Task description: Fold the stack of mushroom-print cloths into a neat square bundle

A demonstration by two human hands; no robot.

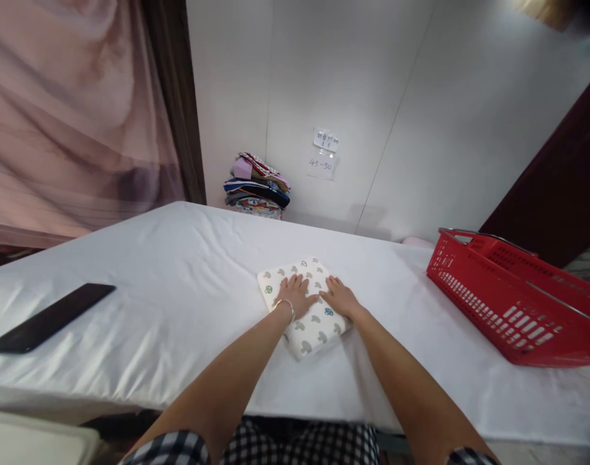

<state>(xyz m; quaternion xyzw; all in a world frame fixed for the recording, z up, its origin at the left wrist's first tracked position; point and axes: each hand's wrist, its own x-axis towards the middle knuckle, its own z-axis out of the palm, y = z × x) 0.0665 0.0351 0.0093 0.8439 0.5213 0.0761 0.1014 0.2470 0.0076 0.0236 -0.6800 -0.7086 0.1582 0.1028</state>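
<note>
A folded white cloth (314,328) printed with grey mushroom shapes and a few green and blue marks lies flat on the white-covered table in front of me. My left hand (297,296), with a bracelet at its wrist, rests palm down on the cloth's middle, fingers spread. On the cloth's right side lies my right hand (340,297), also flat with fingers stretched out. Both hands press on top of the cloth; neither grips it.
A red plastic basket (479,303) stands on the table at the right. A dark flat panel (52,316) lies at the left. Stacked folded cloths (257,187) sit by the back wall, left of two paper notes (322,165). A pinkish curtain (72,116) hangs at the left.
</note>
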